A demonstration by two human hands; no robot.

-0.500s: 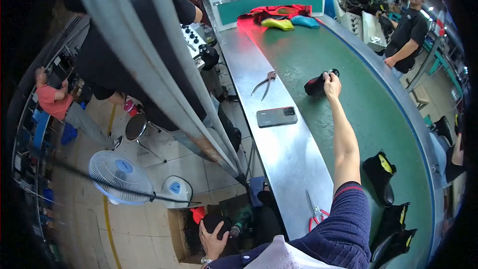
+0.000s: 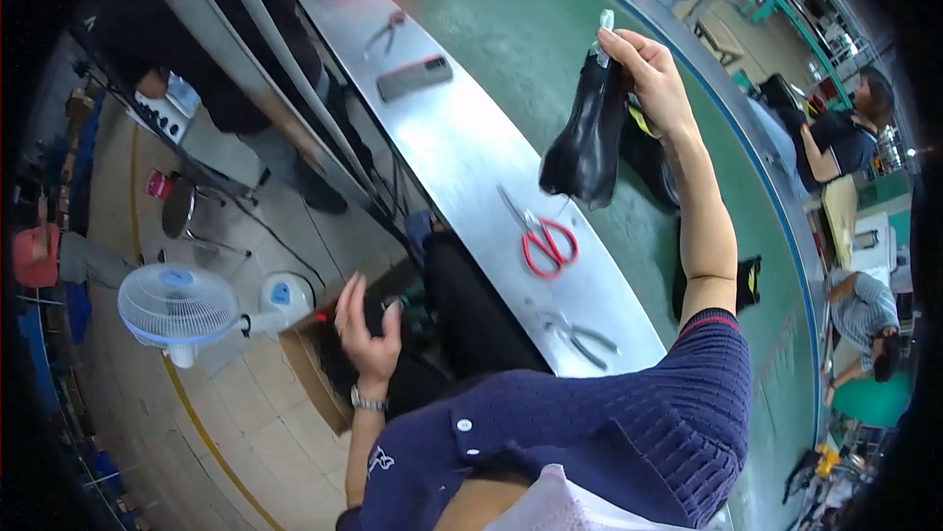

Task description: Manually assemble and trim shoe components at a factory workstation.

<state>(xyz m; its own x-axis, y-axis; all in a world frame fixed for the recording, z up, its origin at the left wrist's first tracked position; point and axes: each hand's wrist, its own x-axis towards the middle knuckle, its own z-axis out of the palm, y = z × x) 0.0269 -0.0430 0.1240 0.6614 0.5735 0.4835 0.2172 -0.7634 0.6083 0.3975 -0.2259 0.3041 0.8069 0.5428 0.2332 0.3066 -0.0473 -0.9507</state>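
Clock positions were taken from the middle of the view, twelve at the upper edge. A black boot [image 2: 582,143] was held between one and two o'clock by the right hand [image 2: 653,71]; its grip was clenched on the narrow upper end, with the wider end hung downward over the worktop [image 2: 501,40]. A yellow-lined boot [image 2: 650,163] was partly hidden behind it at two o'clock; whether the two were in contact could not be told. Another boot [image 2: 747,281] was seen at three o'clock, partly covered by the right forearm [image 2: 709,226]. The left hand [image 2: 371,346] was positioned between seven and eight, its grip released, fingers spread, near a cardboard box [image 2: 312,379]. Along the metal strip [image 2: 462,138], pliers [image 2: 390,30] and a grey phone [image 2: 415,79] were noted at eleven, red-handled scissors [image 2: 530,223] at three, grey-handled pliers [image 2: 592,342] between four and five.
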